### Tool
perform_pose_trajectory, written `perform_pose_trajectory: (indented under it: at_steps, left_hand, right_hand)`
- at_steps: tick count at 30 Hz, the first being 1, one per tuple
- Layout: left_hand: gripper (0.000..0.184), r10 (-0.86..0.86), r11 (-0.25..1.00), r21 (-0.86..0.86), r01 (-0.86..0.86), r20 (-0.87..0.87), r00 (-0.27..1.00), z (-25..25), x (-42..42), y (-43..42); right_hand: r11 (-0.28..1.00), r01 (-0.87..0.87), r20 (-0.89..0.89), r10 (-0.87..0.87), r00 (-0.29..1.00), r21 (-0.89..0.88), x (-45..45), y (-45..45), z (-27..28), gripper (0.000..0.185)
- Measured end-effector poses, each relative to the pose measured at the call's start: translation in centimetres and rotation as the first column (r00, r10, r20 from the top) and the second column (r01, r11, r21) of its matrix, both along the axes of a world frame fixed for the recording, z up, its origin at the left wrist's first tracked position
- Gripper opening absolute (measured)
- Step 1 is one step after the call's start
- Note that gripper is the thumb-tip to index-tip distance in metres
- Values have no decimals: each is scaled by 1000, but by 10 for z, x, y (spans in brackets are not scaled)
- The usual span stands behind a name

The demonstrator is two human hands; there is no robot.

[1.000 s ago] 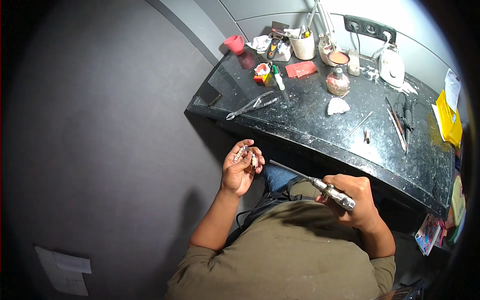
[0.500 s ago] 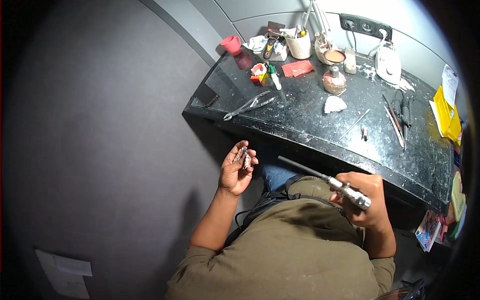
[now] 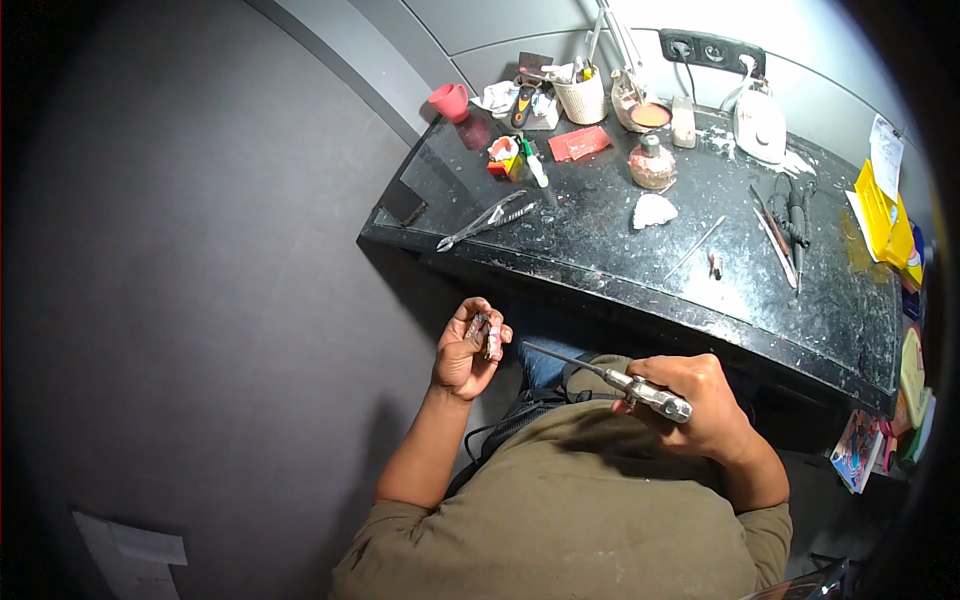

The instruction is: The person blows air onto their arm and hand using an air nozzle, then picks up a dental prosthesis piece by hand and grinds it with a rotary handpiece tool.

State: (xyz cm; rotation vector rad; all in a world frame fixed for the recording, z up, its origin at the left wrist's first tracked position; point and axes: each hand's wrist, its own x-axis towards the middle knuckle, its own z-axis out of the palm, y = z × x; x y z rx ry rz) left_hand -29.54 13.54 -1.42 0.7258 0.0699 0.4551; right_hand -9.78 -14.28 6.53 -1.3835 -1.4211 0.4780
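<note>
Head view: the right hand [image 3: 698, 396], curled around a metal nozzle tool [image 3: 655, 397], had brought its tip nearer the denture-like piece [image 3: 493, 343] pinched in the left hand [image 3: 460, 362], seemingly lining them up.

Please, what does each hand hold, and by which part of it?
The left hand pinches a small dental piece, exact part unclear; the right hand grips a metal tool by its thick body.

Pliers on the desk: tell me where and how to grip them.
Probably by the two handles, from above and the person's right. The pliers lie flat, with their slim handles spread toward the right; the jaws point left, toward the front edge of the desk.
</note>
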Motion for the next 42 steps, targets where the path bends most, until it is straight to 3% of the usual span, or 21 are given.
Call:
perform_pose_trajectory:
  at_steps: [4, 5, 7, 9, 10, 11, 13, 15, 17, 20, 21, 23, 24, 26, 29, 30, 35, 37, 38, 40, 42]
  left_hand:
    - [29, 18, 998, 66, -16, -34, 999, 0, 1, -4]
    - [29, 19, 998, 68, -16, -34, 999, 2, 2, -6]
    - [26, 89, 968, 244, -63, -97, 991, 9, 4, -13]
    - [23, 152, 930, 352, -106, -105, 983, 16, 9, -18]
    - [23, 250, 816, 562, -133, -137, 959, 16, 9, -18]
    - [22, 349, 658, 742, -132, -145, 926, 17, 10, -19]
    - [19, 407, 583, 799, -146, -132, 904, 18, 14, -22]
    - [16, 552, 187, 973, -133, 8, 833, 20, 20, -22]
    - [15, 568, 174, 978, -118, -2, 823, 26, 23, -25]
    - [14, 607, -129, 985, -111, 167, 777, 27, 23, -19]
    - [14, 604, -131, 985, -109, 167, 779, 26, 22, -18]
    - [16, 598, 76, 993, -93, 29, 801, 24, 22, -18]
    - [16, 594, 72, 993, -94, 33, 804, 23, 23, -19]
    - [25, 520, 506, 843, -183, -128, 845, 20, 28, -24]
    - [33, 536, 456, 864, -212, -77, 841, 25, 45, -23]
    - [32, 521, 493, 847, -198, -105, 847, 28, 55, -23]
    - [18, 368, 516, 856, -22, -198, 908, 7, 131, -1]
    - [23, 435, 250, 956, 156, -255, 864, 5, 155, 6]
    - [23, 413, 249, 955, 161, -255, 875, 3, 161, 8]
    - [33, 495, -249, 960, 125, 15, 869, 2, 174, 13]
    - [42, 530, -362, 925, 115, 103, 842, 23, 179, -3]
  right_hand:
    - [999, -5, -3, 6, 1000, 47, -2, 6, -7, 17]
    - [990, 51, 15, -54, 998, 135, -1, 7, -10, 19]
    - [949, 124, 53, -145, 988, 288, 6, 6, -16, 26]
    - [945, 187, 55, -209, 976, 269, 11, -1, -12, 26]
    - [970, 193, 78, -206, 975, 146, 13, -7, -7, 23]
    - [971, 193, 78, -205, 976, 142, 12, -9, -5, 23]
    - [984, 174, 111, -179, 978, 47, 9, -10, -2, 20]
    - [991, 128, 42, -130, 991, 39, 1, -8, -6, 20]
    - [997, 63, 54, -65, 996, 46, -4, -6, -10, 20]
    - [991, 130, 84, -132, 988, 27, -6, 1, -10, 22]
    - [985, 170, 89, -172, 981, 31, -5, 4, -12, 22]
    - [995, -94, 49, 93, 994, 32, 4, 2, -12, 23]
    - [994, -93, 13, 93, 996, 60, 4, 2, -12, 23]
    - [992, -8, 10, 6, 1000, 126, 8, 0, -14, 24]
    - [973, 191, 28, -196, 980, 127, 25, -15, -18, 24]
    - [962, 232, 25, -238, 971, 145, 31, -21, -21, 24]
    - [879, 463, -34, -462, 886, 110, 45, -63, -32, 20]
    - [848, 520, 26, -525, 851, 101, 49, -82, -31, 19]
    - [826, 555, 77, -563, 823, 98, 51, -92, -31, 19]
    - [783, 618, 42, -621, 783, 73, 51, -113, -33, 20]
    - [724, 690, -12, -690, 724, 20, 50, -133, -33, 23]
